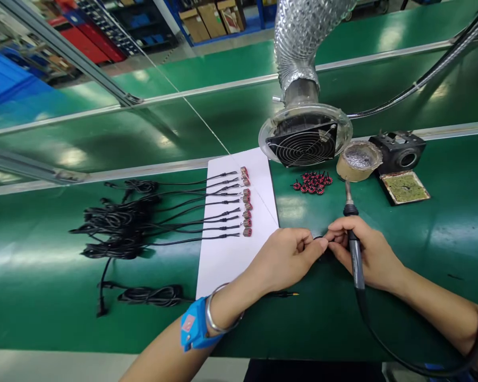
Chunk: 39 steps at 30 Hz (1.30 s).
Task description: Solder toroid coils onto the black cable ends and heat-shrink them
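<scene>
Glossy green surface (287,329) spreads beneath you, and at eleven o'clock, beyond it, stands a blue metal rack (263,15) with brown cardboard boxes. Taking the meeting point of your fingertips as the clock's centre, a silver corrugated duct (297,45) hangs at twelve o'clock, ending in a black fan with a round wire guard (305,146). At nine o'clock lies a white rectangular paper sheet (223,265), and farther out that way a tangled pile of black cables (117,223), their split ends reaching onto the sheet.

Your right grip (372,252) is wrapped around a grey-and-black soldering iron (355,257), its metal tip pointing to twelve, while its fingertips meet your left grip (289,252). Between one and two o'clock sits a black metal iron stand (398,146); at one, a round tan pot with silvery contents (356,168); at two, a yellow-green sponge in a square tray (406,187). A blue wrist strap (199,324) circles your left forearm at eight. Red-and-black ring-shaped parts (314,183) cluster at twelve, and small reddish-grey blocks (247,207) line the sheet beside the cable ends. Your left grip is pinched on a thin black piece (319,238), mostly hidden, right at the centre.
</scene>
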Each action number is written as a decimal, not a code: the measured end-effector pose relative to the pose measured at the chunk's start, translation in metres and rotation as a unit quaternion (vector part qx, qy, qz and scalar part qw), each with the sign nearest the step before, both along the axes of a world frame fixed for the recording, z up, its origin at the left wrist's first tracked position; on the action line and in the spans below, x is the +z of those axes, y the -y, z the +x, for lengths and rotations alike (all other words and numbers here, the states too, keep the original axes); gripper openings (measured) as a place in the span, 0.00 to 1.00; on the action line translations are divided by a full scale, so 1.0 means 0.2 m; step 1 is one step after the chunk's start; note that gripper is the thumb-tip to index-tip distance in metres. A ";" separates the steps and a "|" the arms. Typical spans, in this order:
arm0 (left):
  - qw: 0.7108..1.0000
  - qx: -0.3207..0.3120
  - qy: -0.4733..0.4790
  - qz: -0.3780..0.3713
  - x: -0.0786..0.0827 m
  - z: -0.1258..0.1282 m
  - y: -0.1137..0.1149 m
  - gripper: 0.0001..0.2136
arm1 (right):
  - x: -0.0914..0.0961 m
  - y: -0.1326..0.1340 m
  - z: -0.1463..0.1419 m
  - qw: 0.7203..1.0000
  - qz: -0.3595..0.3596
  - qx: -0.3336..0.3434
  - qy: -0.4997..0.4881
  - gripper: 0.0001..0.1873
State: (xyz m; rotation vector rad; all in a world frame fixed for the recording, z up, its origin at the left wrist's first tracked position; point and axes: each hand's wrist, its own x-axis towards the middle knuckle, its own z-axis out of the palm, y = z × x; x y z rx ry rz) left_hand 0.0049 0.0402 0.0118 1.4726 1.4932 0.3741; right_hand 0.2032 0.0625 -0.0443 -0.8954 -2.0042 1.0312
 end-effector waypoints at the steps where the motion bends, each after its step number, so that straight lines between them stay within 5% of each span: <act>1: 1.000 0.000 -0.004 -0.002 -0.01 0.01 -0.01 0.20 | 0.00 0.00 0.00 1.000 0.002 0.002 0.000 0.15; 10: 1.000 -0.004 0.028 -0.001 -0.07 -0.04 0.01 0.12 | -0.01 0.00 -0.04 0.998 0.063 -0.002 -0.004 0.13; 14: 0.999 -0.010 0.022 0.030 -0.09 -0.05 0.03 0.13 | 0.03 -0.02 -0.06 0.988 0.156 0.006 0.015 0.13; 22: 0.999 -0.018 0.027 -0.029 -0.05 -0.03 0.08 0.17 | 0.15 -0.03 -0.04 0.902 0.366 0.080 0.214 0.18; 30: 1.000 0.021 0.002 -0.014 -0.04 0.00 0.10 0.15 | 0.14 0.00 0.00 0.961 0.267 0.035 0.054 0.19; 39: 0.998 0.032 -0.057 0.020 -0.02 0.03 0.10 0.15 | 0.07 0.06 0.00 0.972 0.226 0.027 0.060 0.16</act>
